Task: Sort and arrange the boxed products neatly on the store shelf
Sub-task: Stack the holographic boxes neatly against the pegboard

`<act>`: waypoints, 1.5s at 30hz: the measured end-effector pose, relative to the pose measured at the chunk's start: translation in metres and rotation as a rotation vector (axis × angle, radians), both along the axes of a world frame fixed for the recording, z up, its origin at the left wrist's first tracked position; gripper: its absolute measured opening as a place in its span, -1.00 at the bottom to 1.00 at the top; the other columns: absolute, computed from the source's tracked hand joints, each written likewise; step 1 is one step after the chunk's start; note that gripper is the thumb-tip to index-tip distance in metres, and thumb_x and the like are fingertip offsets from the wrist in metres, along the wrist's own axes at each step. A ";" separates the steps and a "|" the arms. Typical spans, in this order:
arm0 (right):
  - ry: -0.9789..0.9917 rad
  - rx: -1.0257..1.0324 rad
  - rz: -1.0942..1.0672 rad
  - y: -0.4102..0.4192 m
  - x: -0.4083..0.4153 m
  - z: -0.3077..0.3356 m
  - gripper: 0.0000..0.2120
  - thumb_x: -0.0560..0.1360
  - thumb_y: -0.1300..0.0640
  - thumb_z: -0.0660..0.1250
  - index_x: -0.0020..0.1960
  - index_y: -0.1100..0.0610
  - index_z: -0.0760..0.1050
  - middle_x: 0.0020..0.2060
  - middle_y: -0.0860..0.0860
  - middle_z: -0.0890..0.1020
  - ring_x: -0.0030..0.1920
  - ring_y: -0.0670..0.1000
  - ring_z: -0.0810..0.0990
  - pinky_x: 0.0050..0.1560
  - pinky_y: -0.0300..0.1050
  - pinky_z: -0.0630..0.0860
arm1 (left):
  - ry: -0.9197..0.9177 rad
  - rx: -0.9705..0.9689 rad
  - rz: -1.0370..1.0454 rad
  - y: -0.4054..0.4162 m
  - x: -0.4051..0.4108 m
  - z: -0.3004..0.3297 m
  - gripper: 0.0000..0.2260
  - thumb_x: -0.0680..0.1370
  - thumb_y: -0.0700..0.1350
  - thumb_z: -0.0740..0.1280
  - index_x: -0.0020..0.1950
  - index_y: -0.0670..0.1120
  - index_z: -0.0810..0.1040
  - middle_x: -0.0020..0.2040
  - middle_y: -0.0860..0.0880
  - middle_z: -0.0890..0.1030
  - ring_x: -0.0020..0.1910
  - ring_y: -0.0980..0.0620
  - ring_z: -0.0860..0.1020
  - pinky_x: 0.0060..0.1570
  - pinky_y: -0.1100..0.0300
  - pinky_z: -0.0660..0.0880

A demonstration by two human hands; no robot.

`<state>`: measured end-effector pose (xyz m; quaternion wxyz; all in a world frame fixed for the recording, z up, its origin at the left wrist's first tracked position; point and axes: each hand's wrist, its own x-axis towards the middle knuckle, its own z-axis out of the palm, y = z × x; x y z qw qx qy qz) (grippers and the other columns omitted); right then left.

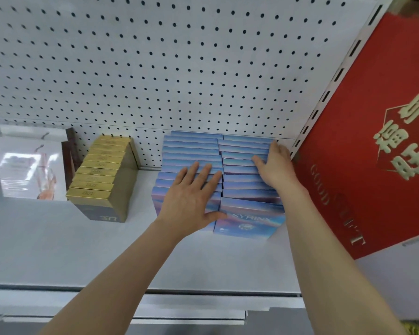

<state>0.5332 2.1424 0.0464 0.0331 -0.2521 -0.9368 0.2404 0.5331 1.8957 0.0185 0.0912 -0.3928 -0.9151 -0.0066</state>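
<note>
On the white shelf [58, 238], two rows of blue boxes [194, 151] are pressed from above by the left hand [191, 199], fingers spread flat, and steadied by the right hand [275, 165], laid open beside the red box [373, 141].

A shop is showing here: a white pegboard back panel [155, 68] is filling the upper frame, a slotted shelf upright [334, 83] is running down the right, and rows of identical boxed goods [196, 148] are standing mid-frame on a shelf [58, 238].
</note>
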 end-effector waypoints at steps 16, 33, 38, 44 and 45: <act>-0.029 0.140 -0.009 -0.014 -0.002 0.013 -0.41 0.69 -0.07 -0.01 0.60 0.21 -0.05 0.60 0.15 -0.02 0.58 0.19 0.00 0.54 0.14 0.05 | -0.015 -0.065 -0.030 -0.008 -0.009 0.004 -0.08 0.44 0.50 0.03 0.61 -0.04 -0.07 0.61 -0.07 0.02 0.58 -0.13 -0.06 0.53 -0.06 -0.11; -0.015 0.476 0.198 -0.122 0.062 -0.018 -0.37 0.62 -0.28 -0.17 0.54 -0.02 0.29 0.52 0.03 0.33 0.53 0.19 0.25 0.50 0.25 0.17 | -1.180 1.152 0.382 -0.027 -0.122 0.000 -0.65 0.69 -0.04 0.11 0.48 -0.05 0.34 0.33 -0.10 0.51 0.26 -0.12 0.52 0.30 -0.11 0.44; -0.045 0.473 0.205 -0.123 0.061 -0.018 -0.33 0.59 -0.32 -0.27 0.58 -0.07 0.15 0.57 -0.02 0.18 0.59 0.15 0.09 0.55 0.19 0.00 | -1.218 1.198 0.346 -0.026 -0.124 -0.001 -0.63 0.69 -0.04 0.11 0.51 -0.01 0.32 0.37 -0.04 0.48 0.27 -0.06 0.50 0.29 -0.01 0.44; -0.102 0.370 0.307 -0.106 0.065 -0.013 0.01 0.31 -0.62 -0.36 0.62 -0.09 -0.16 0.61 -0.08 -0.11 0.60 0.03 -0.20 0.57 0.10 -0.22 | -1.223 1.197 0.336 -0.026 -0.120 0.006 -0.67 0.70 -0.04 0.07 0.47 0.05 0.34 0.29 -0.01 0.52 0.17 -0.02 0.55 0.23 0.02 0.48; -0.113 0.368 0.324 -0.103 0.066 -0.012 0.07 0.27 -0.66 -0.28 0.62 -0.07 -0.19 0.61 -0.08 -0.15 0.60 0.02 -0.22 0.57 0.08 -0.23 | -1.212 1.200 0.348 -0.025 -0.118 0.008 -0.67 0.70 -0.03 0.06 0.46 0.05 0.35 0.27 -0.01 0.52 0.15 -0.02 0.55 0.21 0.03 0.48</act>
